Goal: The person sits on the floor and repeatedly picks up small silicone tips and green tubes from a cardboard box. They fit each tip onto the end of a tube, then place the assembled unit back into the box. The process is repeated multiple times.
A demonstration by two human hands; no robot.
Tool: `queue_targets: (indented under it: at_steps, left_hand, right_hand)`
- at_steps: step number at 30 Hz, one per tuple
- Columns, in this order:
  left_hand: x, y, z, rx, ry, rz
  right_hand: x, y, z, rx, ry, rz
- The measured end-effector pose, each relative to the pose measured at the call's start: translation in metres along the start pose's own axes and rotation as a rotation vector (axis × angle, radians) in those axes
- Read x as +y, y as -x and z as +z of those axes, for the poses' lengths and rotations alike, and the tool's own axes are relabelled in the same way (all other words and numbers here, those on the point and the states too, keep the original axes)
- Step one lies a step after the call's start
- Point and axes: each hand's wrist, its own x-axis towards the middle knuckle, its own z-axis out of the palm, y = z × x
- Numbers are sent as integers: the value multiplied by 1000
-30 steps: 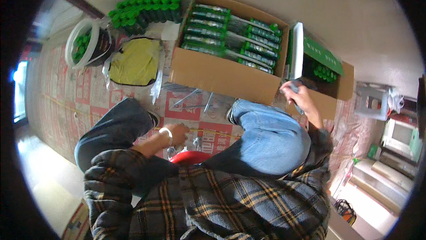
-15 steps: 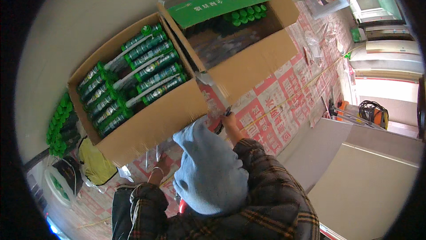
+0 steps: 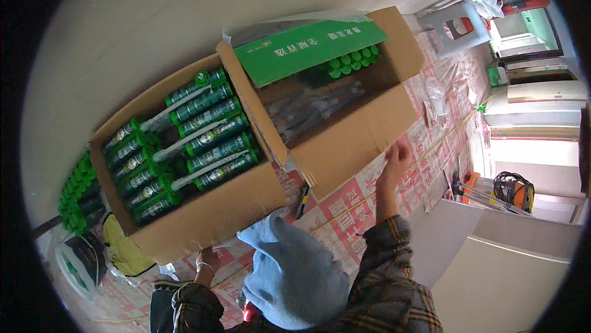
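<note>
Your right hand (image 3: 394,162) is raised with fingers loosely spread, grasping nothing, touching or just off the lower front corner of the right cardboard box (image 3: 357,142). That box sits on the floor (image 3: 345,200), which is covered in red-and-white printed sheets, hard against the wall. Inside it: a green carton (image 3: 305,50) lying flat across the top, a cluster of green caps (image 3: 351,62) beside it, and dark tubes below.

Your left hand (image 3: 206,259) is at the bottom front edge of the left cardboard box (image 3: 209,210), fingers curled near the cardboard; can't tell if it's actually gripping. That box is touching the right one and holds rows of green sealant cartridges (image 3: 203,139) with white nozzles.

More green cartridges (image 3: 77,194) are stacked on the floor left of the boxes, with a yellow bag (image 3: 123,253) nearby. Your blue-trousered knee (image 3: 289,271) sits between both hands.
</note>
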Motion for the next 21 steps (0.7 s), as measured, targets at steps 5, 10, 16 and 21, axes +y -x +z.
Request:
queue_targets:
  at_steps: [5, 10, 16, 21]
  left_hand:
    - [5, -3, -1, -2, -128, -24]
    - [19, 20, -23, 3, -47, 39]
    - [43, 58, -35, -81, 93, 80]
    - [55, 83, -31, -119, 161, 117]
  right_hand:
    - [-85, -43, 131, -961, 281, -503]
    - [-30, -117, 268, -1413, 1590, -678]
    - [39, -152, 288, -1551, 1581, -845]
    - [39, -145, 270, -1574, 1418, -1005]
